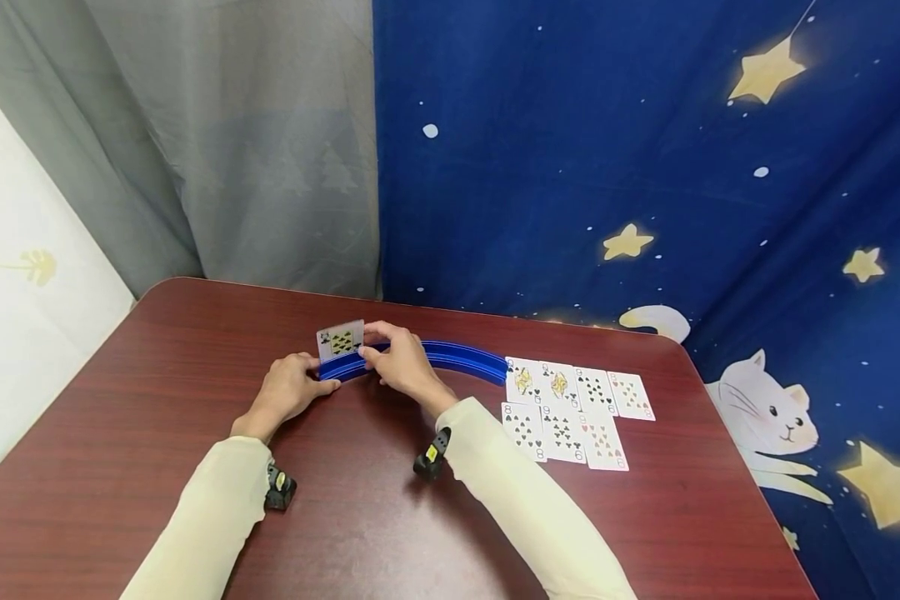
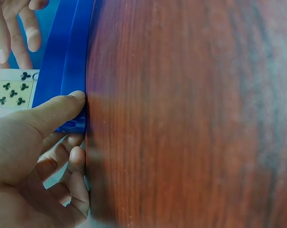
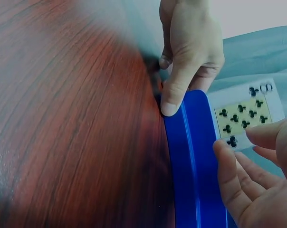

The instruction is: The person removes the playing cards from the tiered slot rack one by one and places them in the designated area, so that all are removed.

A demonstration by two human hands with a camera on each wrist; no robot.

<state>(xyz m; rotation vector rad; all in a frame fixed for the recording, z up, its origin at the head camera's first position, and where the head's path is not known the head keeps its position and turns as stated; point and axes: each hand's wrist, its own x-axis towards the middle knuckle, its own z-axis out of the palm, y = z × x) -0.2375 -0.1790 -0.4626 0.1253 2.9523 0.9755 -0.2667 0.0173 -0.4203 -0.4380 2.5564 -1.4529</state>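
A curved blue card holder (image 1: pixel 465 358) lies on the table, its left end gripped by my left hand (image 1: pixel 285 387). In the left wrist view the left thumb (image 2: pixel 62 109) presses on the holder's front face, with fingers curled beneath its end. One playing card of clubs (image 1: pixel 341 340) stands upright at the holder's left end, lower edge in the holder. My right hand (image 1: pixel 405 362) pinches this card at its right side. The right wrist view shows the right thumb (image 3: pixel 264 135) against the card's face and other fingers around its edge and behind it.
Face-up playing cards lie in two rows to the right: an upper row (image 1: pixel 594 392) and a lower row (image 1: pixel 562 433). The upper row's left card meets the holder's right end. Behind the red-brown table (image 1: pixel 195 375) hang a grey curtain (image 1: pixel 270 150) and a blue star-patterned curtain (image 1: pixel 532 167).
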